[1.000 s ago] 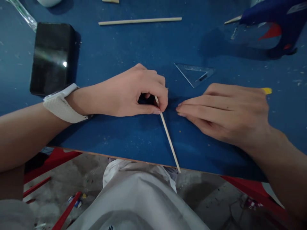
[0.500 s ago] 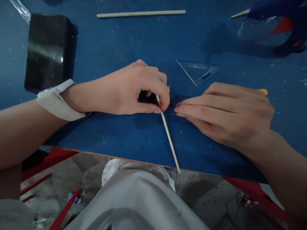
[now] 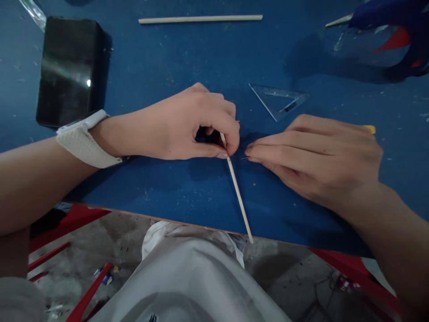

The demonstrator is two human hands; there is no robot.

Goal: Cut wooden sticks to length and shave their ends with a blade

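My left hand [image 3: 204, 123] pinches a thin wooden stick [image 3: 240, 199] between thumb and forefinger. The stick slants toward me, and its lower end sticks out past the table's front edge. To the right, my right hand [image 3: 315, 154] has its thumb and fingers pressed together. A thin, needle-like thing [image 3: 244, 158] shows at those fingertips, pointing toward the stick and apart from it; its exact nature is too small to tell. Just beyond my right hand, a clear triangular ruler [image 3: 279, 100] lies flat on the blue table [image 3: 187, 192].
A second wooden stick [image 3: 201, 19] lies across the far part of the table. At the far left sits a black box-like object [image 3: 69, 71]. A blue glue gun [image 3: 375, 18] is at the far right. Something yellow [image 3: 370, 129] peeks out behind my right hand.
Both hands keep their grips almost unmoved. The table objects and my left hand appear slightly further right in the view.
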